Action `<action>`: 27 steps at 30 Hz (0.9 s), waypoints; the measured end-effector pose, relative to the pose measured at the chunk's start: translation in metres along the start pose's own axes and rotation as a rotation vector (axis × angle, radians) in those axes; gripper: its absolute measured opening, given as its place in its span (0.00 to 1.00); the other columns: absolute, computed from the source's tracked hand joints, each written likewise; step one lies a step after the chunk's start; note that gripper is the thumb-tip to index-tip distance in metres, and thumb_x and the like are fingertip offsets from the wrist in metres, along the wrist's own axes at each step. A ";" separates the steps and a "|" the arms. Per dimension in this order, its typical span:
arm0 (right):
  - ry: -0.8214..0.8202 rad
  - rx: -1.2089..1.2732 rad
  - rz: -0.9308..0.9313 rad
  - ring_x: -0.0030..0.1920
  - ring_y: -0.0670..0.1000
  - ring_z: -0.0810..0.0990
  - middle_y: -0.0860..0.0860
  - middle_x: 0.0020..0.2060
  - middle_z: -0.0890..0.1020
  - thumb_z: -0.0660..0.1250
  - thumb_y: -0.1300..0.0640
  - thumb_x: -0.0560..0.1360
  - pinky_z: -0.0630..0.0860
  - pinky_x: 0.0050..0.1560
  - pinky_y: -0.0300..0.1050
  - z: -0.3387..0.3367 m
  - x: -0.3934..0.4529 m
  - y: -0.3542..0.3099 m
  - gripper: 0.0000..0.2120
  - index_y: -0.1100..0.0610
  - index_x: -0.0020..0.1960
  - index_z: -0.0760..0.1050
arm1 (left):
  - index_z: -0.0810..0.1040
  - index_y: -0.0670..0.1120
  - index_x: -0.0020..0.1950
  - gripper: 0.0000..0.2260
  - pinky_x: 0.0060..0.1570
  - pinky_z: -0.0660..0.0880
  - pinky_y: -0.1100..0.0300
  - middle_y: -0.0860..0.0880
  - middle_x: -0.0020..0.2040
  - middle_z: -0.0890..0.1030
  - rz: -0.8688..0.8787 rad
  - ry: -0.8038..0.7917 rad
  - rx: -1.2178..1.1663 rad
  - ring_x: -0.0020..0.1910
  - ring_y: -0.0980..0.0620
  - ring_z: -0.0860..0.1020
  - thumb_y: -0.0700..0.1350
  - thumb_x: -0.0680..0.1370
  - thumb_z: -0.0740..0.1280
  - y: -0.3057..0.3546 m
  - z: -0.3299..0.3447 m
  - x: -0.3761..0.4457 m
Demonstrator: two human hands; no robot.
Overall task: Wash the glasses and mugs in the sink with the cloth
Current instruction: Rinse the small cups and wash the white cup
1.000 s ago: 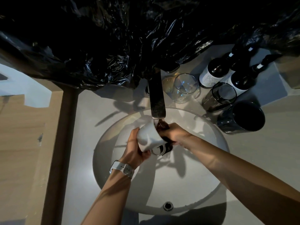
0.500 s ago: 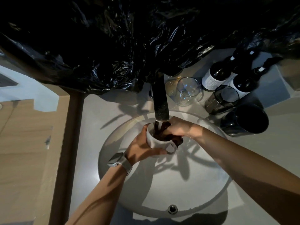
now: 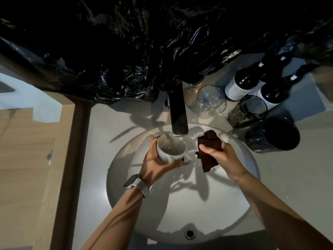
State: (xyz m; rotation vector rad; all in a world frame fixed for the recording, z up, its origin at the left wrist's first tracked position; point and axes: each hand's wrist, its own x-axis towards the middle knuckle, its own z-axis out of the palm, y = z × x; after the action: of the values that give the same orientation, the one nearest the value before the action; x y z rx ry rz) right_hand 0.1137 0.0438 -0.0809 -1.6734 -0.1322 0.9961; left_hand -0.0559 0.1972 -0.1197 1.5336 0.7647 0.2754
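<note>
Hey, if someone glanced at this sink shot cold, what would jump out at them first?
First, the white mug, held by the left hand under the running faucet over the sink. Beside it the right hand grips a dark cloth. Crumpled black plastic fills the top, with dark bottles and glasses at the right.

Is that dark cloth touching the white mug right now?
Apart. The head view shows sink basin between the cloth, held in the right hand, and the mug.
</note>
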 end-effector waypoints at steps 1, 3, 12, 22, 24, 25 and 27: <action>0.026 0.012 0.020 0.48 0.62 0.84 0.61 0.43 0.84 0.73 0.61 0.73 0.80 0.51 0.56 -0.002 -0.002 0.003 0.09 0.60 0.52 0.81 | 0.69 0.55 0.64 0.37 0.50 0.79 0.62 0.54 0.57 0.80 -0.047 0.013 -0.069 0.55 0.59 0.81 0.51 0.60 0.82 0.003 0.003 0.000; 0.032 0.046 0.059 0.47 0.64 0.84 0.63 0.43 0.84 0.72 0.60 0.73 0.79 0.51 0.57 -0.005 -0.008 0.007 0.08 0.61 0.51 0.81 | 0.72 0.47 0.66 0.36 0.49 0.79 0.60 0.49 0.58 0.82 -0.150 0.010 -0.230 0.56 0.52 0.82 0.52 0.61 0.80 0.010 0.009 0.003; 0.073 0.198 0.062 0.39 0.62 0.81 0.62 0.46 0.84 0.69 0.66 0.74 0.80 0.47 0.61 -0.011 -0.035 0.014 0.11 0.66 0.55 0.78 | 0.81 0.48 0.60 0.16 0.48 0.82 0.46 0.42 0.55 0.84 -0.652 -0.160 -0.563 0.53 0.42 0.83 0.52 0.75 0.72 0.037 0.030 0.006; -0.025 0.107 -0.023 0.27 0.53 0.78 0.56 0.30 0.79 0.75 0.63 0.69 0.75 0.26 0.42 0.031 -0.020 -0.021 0.05 0.59 0.44 0.80 | 0.67 0.52 0.66 0.37 0.42 0.82 0.48 0.43 0.59 0.80 -0.568 0.148 -0.564 0.54 0.43 0.83 0.56 0.62 0.80 0.047 0.032 -0.003; -0.026 0.156 -0.006 0.34 0.55 0.80 0.55 0.33 0.81 0.75 0.64 0.69 0.80 0.37 0.52 0.042 -0.014 -0.021 0.06 0.58 0.44 0.81 | 0.67 0.54 0.65 0.38 0.42 0.82 0.48 0.44 0.61 0.80 -0.543 0.150 -0.558 0.55 0.43 0.83 0.61 0.61 0.79 0.043 0.030 -0.006; -0.028 0.180 0.000 0.35 0.55 0.79 0.56 0.33 0.81 0.75 0.65 0.70 0.80 0.37 0.54 0.047 -0.011 -0.020 0.05 0.59 0.44 0.81 | 0.67 0.55 0.64 0.33 0.43 0.82 0.47 0.44 0.61 0.80 -0.519 0.153 -0.566 0.55 0.43 0.83 0.62 0.65 0.77 0.042 0.029 -0.009; -0.033 0.241 0.007 0.32 0.55 0.77 0.57 0.33 0.79 0.74 0.65 0.70 0.78 0.32 0.50 0.053 -0.007 -0.019 0.04 0.61 0.44 0.80 | 0.69 0.52 0.66 0.26 0.46 0.81 0.47 0.44 0.59 0.81 -0.468 0.155 -0.528 0.55 0.44 0.83 0.64 0.74 0.69 0.039 0.021 -0.014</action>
State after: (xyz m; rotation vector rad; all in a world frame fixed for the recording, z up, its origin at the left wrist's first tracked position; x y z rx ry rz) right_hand 0.0818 0.0866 -0.0623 -1.4388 -0.0265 1.0035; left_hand -0.0421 0.1741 -0.0821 0.8158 1.0508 0.2225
